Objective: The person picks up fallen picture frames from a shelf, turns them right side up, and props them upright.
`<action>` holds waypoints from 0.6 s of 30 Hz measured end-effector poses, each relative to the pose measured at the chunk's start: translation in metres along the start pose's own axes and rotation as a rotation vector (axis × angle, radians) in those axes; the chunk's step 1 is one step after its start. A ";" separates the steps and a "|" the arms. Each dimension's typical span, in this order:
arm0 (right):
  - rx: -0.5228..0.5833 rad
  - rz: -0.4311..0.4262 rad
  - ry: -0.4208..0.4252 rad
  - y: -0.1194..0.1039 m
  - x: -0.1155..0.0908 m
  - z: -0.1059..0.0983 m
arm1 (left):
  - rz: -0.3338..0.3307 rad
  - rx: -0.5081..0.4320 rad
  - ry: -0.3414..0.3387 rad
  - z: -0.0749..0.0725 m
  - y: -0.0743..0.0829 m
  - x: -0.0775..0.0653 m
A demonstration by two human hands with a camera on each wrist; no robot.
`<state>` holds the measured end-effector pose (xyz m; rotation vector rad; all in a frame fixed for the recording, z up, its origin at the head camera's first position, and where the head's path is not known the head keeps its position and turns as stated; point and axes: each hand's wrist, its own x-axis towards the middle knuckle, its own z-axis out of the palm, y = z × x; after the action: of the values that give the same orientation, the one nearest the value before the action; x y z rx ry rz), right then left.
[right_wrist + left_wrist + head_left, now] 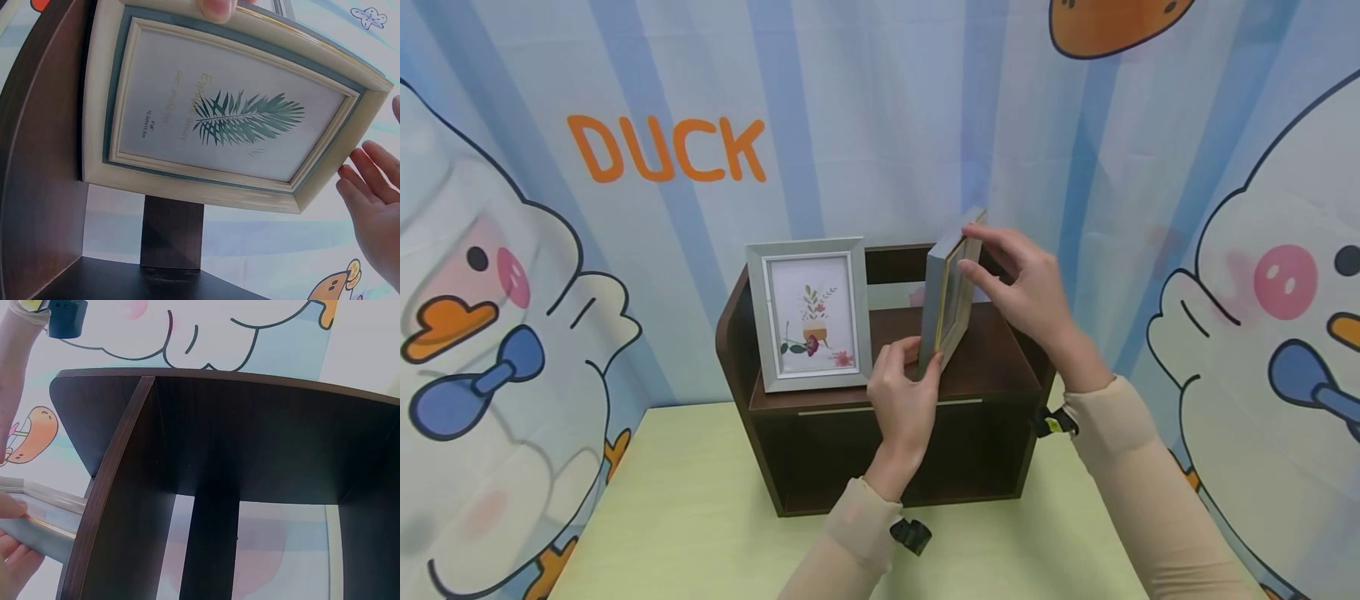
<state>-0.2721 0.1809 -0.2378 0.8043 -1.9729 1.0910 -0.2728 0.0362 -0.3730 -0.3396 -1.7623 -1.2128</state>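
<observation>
A picture frame with a grey-blue back stands nearly edge-on over the dark brown shelf. Its cream front and green leaf print show in the right wrist view. My left hand grips the near edge low down. In the left wrist view, the left thumb lies against that edge. Near the top of the frame is my right hand, thumb and forefinger apart, with fingertips right at the edge. To the left stands a second picture frame, pale grey with a plant print.
The shelf unit has raised side panels and an open lower compartment. It stands on a pale yellow table. Behind hangs a blue-striped curtain with printed ducks. Both wrists wear dark straps.
</observation>
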 end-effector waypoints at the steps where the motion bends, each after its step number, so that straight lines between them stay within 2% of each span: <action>1: 0.002 0.002 -0.013 -0.002 0.000 -0.001 | 0.000 -0.001 0.000 0.000 0.000 0.000; 7: 0.028 0.012 -0.058 -0.005 0.002 -0.002 | 0.012 -0.007 -0.007 0.000 0.002 -0.002; 18: 0.062 0.043 -0.078 -0.001 0.003 -0.004 | 0.049 -0.027 -0.011 0.003 0.006 -0.006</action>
<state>-0.2718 0.1837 -0.2332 0.8526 -2.0380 1.1668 -0.2675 0.0428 -0.3749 -0.4036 -1.7391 -1.2030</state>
